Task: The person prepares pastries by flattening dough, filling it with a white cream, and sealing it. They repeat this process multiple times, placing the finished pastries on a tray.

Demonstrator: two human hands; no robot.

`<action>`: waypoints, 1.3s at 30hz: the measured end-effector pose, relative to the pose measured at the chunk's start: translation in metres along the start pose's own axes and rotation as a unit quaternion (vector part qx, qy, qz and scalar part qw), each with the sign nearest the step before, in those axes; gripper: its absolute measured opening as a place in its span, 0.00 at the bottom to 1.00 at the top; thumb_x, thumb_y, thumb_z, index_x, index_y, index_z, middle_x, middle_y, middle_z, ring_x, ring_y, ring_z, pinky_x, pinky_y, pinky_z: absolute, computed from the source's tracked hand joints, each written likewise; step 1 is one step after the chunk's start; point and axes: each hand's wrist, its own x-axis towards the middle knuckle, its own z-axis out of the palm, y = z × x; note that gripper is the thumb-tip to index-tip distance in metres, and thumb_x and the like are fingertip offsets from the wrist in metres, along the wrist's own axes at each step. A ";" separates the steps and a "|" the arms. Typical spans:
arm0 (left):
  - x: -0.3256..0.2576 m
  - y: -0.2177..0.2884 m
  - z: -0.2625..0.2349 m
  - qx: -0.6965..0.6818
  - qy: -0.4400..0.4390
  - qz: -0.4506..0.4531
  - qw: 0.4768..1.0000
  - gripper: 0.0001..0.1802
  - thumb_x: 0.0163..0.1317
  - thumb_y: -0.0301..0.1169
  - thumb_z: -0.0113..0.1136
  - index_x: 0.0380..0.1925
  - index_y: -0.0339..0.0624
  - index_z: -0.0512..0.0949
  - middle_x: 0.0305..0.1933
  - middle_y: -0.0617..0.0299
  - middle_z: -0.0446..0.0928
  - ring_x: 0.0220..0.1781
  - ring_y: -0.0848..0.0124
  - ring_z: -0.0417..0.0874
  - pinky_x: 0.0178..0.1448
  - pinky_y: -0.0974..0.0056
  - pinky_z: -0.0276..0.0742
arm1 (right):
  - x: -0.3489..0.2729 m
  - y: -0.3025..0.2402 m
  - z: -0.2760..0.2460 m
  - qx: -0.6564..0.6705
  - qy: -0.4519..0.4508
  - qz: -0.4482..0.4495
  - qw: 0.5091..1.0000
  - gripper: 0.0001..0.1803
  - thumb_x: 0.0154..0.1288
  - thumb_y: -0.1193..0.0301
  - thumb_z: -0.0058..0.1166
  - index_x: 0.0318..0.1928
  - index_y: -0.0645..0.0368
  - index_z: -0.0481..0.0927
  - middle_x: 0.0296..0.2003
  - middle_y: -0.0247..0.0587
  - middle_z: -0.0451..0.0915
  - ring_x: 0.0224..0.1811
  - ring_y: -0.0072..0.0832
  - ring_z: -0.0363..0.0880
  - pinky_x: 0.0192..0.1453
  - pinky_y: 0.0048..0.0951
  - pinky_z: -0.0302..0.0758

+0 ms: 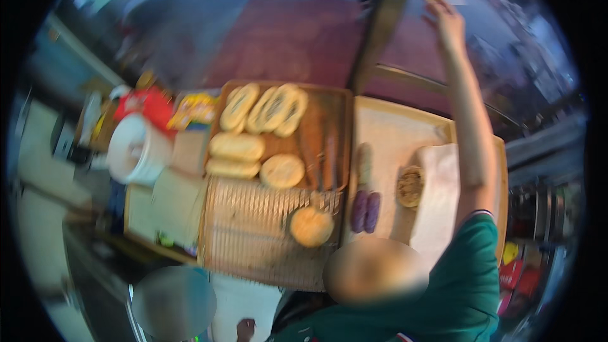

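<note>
right hand (446, 22) is raised way up past the wooden tray (345, 98) of flatbreads (237, 147), maybe pinching something small, can't tell; left hand isn't visible

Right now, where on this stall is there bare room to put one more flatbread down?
The wire rack is mostly bare left of the single round flatbread. The pale board is open above the purple pieces. The wooden tray is crowded with breads on its left side. The right hand is raised away from the counter.
</note>
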 end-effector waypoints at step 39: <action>-0.196 -0.270 0.211 -0.453 0.245 -0.123 0.848 0.16 0.62 0.40 0.60 0.41 0.39 0.81 0.36 0.52 0.84 0.36 0.60 0.86 0.42 0.60 0.81 | -0.753 -0.398 0.271 0.735 -0.114 -0.335 0.579 0.18 0.68 0.52 0.49 0.47 0.51 0.79 0.49 0.27 0.79 0.52 0.24 0.75 0.76 0.57 0.45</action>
